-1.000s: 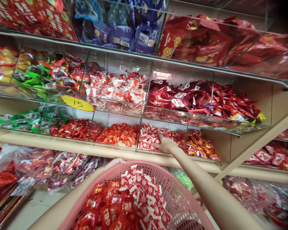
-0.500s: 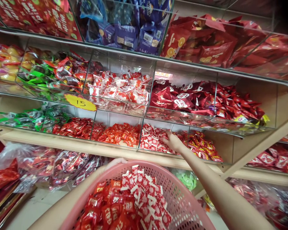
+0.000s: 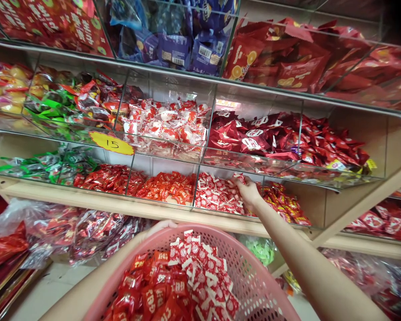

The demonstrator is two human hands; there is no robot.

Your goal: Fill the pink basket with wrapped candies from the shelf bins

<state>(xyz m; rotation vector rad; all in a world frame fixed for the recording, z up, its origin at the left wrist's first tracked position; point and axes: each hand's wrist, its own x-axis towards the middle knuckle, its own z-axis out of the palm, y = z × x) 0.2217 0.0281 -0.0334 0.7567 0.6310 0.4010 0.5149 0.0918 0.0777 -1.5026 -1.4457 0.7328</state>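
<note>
My left hand grips the far rim of a pink perforated plastic basket, its fingers partly hidden there. Inside the basket lie orange-red wrapped candies at the left and small red-and-white wrapped candies beside them. My right hand is in a clear-fronted bin on the lower shelf, closed around a few red-and-white candies at its fingertips. More red-and-white candies fill the bin to the left of that hand.
Neighbouring bins hold orange candies and red-yellow candies. A clear shelf edge runs just above my right hand. A yellow price tag reads 15. Plastic bags of sweets lie below the wooden ledge.
My right hand has shifted slightly right and up, and its fingers have closed on red-and-white candies. My left hand and the basket have stayed put.
</note>
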